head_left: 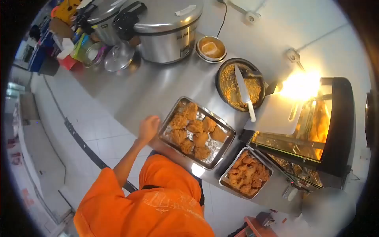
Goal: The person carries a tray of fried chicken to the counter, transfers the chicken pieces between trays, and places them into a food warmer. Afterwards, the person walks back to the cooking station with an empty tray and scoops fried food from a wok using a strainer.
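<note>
Tray (215, 152) of fried pieces (200, 138) beside loosely curled left hand (149, 127) — grip unclear — right hand unseen, state unclear.

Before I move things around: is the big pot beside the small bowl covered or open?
Covered: a metal lid sits across the top of the big pot, hiding its inside.

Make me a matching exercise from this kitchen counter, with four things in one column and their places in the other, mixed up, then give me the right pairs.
1. Knife
2. Metal bowl
3. Cutting board
4. Fried chicken

A. Between the large pressure cooker and the round black pan
B. In rectangular metal trays
C. Across the crumb-covered round pan
D. Partly over the lit display case

Pairs: 1-C, 2-A, 3-D, 4-B
</note>
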Demonstrator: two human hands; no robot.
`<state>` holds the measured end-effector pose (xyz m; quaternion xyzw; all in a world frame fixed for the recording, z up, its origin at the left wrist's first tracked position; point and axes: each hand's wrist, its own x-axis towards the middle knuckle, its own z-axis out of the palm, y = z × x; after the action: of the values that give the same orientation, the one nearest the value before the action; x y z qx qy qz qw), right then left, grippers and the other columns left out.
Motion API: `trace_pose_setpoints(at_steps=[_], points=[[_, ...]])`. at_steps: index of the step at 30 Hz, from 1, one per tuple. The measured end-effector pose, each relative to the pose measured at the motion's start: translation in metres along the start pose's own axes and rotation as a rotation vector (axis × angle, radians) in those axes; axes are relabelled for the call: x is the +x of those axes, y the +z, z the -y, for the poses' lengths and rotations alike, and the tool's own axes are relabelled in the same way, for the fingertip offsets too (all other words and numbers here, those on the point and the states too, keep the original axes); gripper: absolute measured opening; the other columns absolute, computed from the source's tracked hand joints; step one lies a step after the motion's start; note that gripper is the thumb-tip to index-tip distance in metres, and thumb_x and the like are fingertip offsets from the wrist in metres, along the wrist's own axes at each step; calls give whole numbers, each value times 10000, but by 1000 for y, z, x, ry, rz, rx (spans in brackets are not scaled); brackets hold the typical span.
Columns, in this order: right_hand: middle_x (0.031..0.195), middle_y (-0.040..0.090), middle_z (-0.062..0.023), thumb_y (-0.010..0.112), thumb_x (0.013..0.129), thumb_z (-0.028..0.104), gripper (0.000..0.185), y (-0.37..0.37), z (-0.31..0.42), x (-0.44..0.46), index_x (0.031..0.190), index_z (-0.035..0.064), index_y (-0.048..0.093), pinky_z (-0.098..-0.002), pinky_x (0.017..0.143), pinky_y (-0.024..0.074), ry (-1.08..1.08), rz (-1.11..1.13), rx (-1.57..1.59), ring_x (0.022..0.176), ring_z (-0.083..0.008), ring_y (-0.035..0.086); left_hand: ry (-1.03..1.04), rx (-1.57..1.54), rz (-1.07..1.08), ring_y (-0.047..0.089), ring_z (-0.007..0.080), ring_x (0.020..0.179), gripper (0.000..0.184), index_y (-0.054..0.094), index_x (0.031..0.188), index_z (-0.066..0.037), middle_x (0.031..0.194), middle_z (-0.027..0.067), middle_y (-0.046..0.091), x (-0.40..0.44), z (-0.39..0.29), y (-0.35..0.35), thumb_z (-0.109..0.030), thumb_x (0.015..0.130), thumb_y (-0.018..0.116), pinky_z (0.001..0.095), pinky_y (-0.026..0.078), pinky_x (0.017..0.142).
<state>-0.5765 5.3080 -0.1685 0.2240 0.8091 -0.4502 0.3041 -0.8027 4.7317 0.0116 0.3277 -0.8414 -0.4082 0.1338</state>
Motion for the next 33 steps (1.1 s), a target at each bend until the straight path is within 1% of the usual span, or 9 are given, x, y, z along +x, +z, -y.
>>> trace_pose_setpoints(at_steps=[1,4,6,13,20,25,27,30,33], points=[[1013,684,-90,477,995,345,370,6,58,-28,1101,34,646,-282,722,494,95,8,-49,938,-144,628,23,-25,-3,660,326,747,193,687,1007,-65,932,157,686,7,13,-1,-181,861,641,392,524,686],[1007,685,-91,478,994,345,372,2,110,-29,1101,32,648,-282,720,495,126,93,-140,930,-145,630,116,52,-25,673,300,704,197,671,1013,-46,922,168,685,12,39,-26,-182,871,650,381,534,639],[1004,687,-91,478,994,346,374,9,158,-12,1100,32,649,-282,719,495,104,151,-186,926,-146,631,32,-33,37,673,289,739,198,668,1013,-56,940,157,683,26,25,-44,-181,859,654,386,532,666],[991,691,-92,478,992,348,379,49,341,65,1099,29,653,-281,716,497,-176,318,-227,909,-147,637,28,26,-128,673,276,760,208,657,1024,-63,923,132,684,31,31,-92,-196,865,658,376,531,666],[979,695,-92,479,991,350,384,160,477,55,1098,26,657,-281,713,499,-359,510,-211,893,-149,642,14,195,-284,672,264,757,178,656,1001,-50,950,119,683,33,88,-197,-175,874,656,373,532,677],[970,698,-93,480,990,351,388,262,503,14,1097,24,660,-281,711,501,-333,543,-232,881,-150,646,51,186,-454,673,268,770,176,659,998,-44,990,124,682,150,151,-274,-177,882,649,376,535,699],[966,699,-93,480,989,351,390,303,494,-2,1097,24,661,-281,710,501,-265,501,-254,876,-150,647,118,113,-479,648,355,835,161,656,981,-59,977,126,675,220,171,-297,-173,870,637,409,530,720],[961,701,-94,480,988,352,392,347,474,-30,1096,22,663,-280,709,502,-135,426,-323,869,-151,649,303,81,-480,647,353,831,143,659,973,-58,958,124,674,286,180,-331,-158,878,623,421,529,720],[955,703,-94,481,988,353,394,378,464,-57,1096,21,664,-280,708,503,-35,373,-361,862,-151,652,245,49,-386,662,327,854,171,667,995,-37,979,122,688,304,194,-352,-151,870,646,400,538,749]])
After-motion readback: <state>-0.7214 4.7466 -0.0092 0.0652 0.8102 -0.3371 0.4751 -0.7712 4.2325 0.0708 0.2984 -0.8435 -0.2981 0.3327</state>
